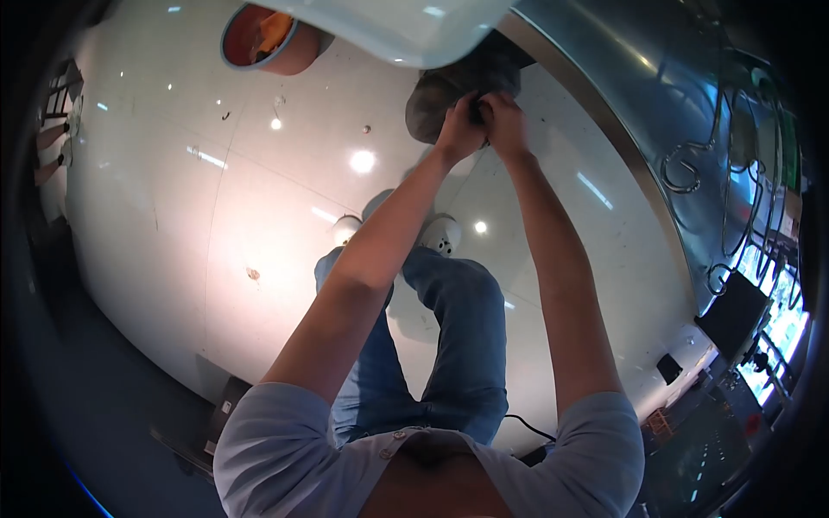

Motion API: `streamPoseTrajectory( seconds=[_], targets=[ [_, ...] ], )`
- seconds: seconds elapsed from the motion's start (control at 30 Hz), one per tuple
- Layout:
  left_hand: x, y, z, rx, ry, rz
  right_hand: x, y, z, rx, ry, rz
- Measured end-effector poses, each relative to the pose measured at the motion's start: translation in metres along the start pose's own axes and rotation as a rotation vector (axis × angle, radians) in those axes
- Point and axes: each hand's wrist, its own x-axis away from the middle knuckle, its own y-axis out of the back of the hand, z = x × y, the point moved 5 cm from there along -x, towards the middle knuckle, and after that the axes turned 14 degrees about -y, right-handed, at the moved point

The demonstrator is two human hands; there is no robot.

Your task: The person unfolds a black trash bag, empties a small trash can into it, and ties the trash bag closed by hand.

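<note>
Both arms reach forward, and my hands meet over a dark, greyish bag [425, 105] that looks like plastic and rests on the floor. My left hand [461, 131] is closed on the bunched black top of the bag. Right beside it, my right hand [507, 127] also has its fingers closed on this gathered part. The bag bulges out to the left of and behind my hands. Its far side is hidden under a pale, rounded tub-like edge [414, 34]. Fine finger detail is too small to make out.
A reddish bucket [298, 50] with something orange inside stands at the upper left. To the right runs a metal-sided counter [596, 86] with curled metal rods [682, 173]. Small bits of debris [253, 274] lie on the shiny pale floor. Another person's legs [52, 138] show at the far left.
</note>
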Motion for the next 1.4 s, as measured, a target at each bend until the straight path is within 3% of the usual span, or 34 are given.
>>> streamPoseTrajectory(
  seconds=[0.13,0.2,0.23,0.37,0.47,0.67,0.8,0.87,0.97,1.17,1.23,1.4],
  targets=[
    [-0.013,-0.019,0.018,0.089,-0.138,0.120,-0.011,-0.018,-0.024,-0.099,-0.005,-0.095],
    [-0.011,-0.025,0.043,0.061,0.072,0.091,-0.019,-0.040,-0.041,-0.034,-0.119,-0.004],
    [-0.014,-0.035,0.062,0.159,0.163,0.179,-0.023,-0.048,-0.048,-0.075,-0.176,-0.057],
    [-0.024,-0.050,0.095,0.351,0.081,0.139,-0.039,-0.055,-0.061,-0.080,-0.295,-0.112],
    [-0.026,-0.044,0.083,0.440,0.238,0.220,-0.038,-0.043,-0.059,-0.008,-0.332,-0.179],
    [-0.029,-0.040,0.065,0.525,0.248,0.199,-0.022,-0.035,-0.059,0.184,-0.323,-0.030],
    [-0.024,-0.029,0.052,0.441,0.235,0.187,-0.010,-0.026,-0.059,0.059,-0.315,-0.097],
    [-0.022,-0.015,0.035,0.210,0.113,0.190,0.000,-0.016,-0.050,0.021,-0.308,-0.136],
    [-0.011,-0.003,0.043,0.224,0.138,0.251,0.020,0.002,-0.032,0.044,-0.307,-0.173],
    [0.009,0.037,-0.034,0.244,0.370,0.187,0.060,0.060,0.011,0.020,-0.433,-0.015],
    [0.013,0.050,-0.071,0.215,0.352,0.223,0.078,0.085,0.033,0.022,-0.497,0.085],
    [0.019,0.089,-0.201,0.226,0.337,0.334,0.116,0.152,0.096,-0.122,-0.462,0.099]
  ],
)
